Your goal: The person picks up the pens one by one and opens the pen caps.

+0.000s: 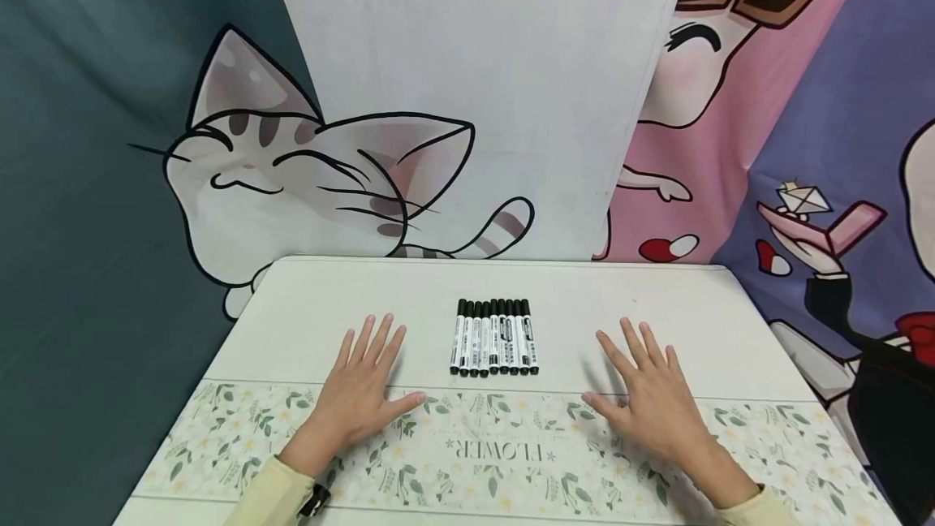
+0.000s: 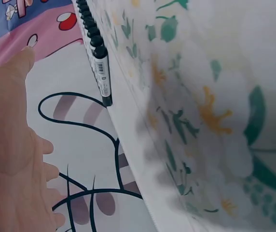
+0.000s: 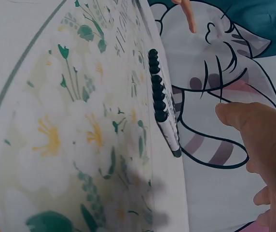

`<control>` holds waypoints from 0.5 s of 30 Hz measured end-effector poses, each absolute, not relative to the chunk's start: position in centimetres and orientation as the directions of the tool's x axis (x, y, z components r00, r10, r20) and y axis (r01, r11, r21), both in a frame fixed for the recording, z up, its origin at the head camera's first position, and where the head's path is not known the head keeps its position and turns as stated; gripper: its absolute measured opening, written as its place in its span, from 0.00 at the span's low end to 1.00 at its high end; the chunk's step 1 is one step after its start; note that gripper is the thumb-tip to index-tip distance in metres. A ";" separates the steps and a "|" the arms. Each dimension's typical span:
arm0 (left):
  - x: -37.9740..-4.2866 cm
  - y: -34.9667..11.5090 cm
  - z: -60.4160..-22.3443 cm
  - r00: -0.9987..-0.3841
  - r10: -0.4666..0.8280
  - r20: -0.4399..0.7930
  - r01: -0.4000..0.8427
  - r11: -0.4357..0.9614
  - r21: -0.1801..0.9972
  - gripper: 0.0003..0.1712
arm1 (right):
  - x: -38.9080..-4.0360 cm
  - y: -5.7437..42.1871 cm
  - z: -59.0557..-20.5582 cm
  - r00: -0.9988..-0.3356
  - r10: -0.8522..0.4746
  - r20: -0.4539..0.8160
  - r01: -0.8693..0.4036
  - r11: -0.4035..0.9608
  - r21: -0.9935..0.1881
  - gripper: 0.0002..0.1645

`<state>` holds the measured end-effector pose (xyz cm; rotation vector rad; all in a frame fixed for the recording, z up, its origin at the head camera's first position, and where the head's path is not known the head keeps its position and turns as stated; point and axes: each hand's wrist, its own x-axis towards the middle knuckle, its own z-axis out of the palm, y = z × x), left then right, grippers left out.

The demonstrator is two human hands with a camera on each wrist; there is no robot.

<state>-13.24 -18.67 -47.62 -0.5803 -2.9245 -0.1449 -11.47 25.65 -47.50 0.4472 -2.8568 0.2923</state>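
Note:
A row of several black-capped white markers (image 1: 494,338) lies side by side on the white tabletop, caps toward the back. To their left, my left hand (image 1: 359,386) is spread with straight fingers and holds nothing. My right hand (image 1: 648,396), likewise spread and bare, is to their right. Both hands are apart from the markers. In the left wrist view the left hand (image 2: 12,145) runs along the left side, with the marker row (image 2: 102,77) beyond the thumb. The right wrist view has the right hand (image 3: 258,145) at the right, near the marker row (image 3: 162,106).
A floral mat band (image 1: 504,461) with the word FLOWER upside down crosses the front of the white table (image 1: 365,282). Behind the table hang cloths printed with a cartoon cat (image 1: 292,177) and cartoon figures. A dark green curtain (image 1: 88,266) hangs at the left.

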 end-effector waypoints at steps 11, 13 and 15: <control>-14.8 -18.1 -45.9 -0.863 0.459 0.209 0.479 0.876 0.052 0.59 | -12.6 25.5 -45.6 -0.902 -0.315 0.295 -0.369 0.918 -0.145 0.55; -15.2 -17.9 -45.7 -0.859 0.470 0.200 0.488 0.871 0.050 0.58 | -12.9 25.4 -45.3 -0.898 -0.323 0.298 -0.377 0.915 -0.146 0.55; -15.5 -17.6 -45.5 -0.859 0.477 0.186 0.494 0.868 0.055 0.57 | -13.2 25.1 -45.0 -0.892 -0.330 0.308 -0.387 0.910 -0.147 0.55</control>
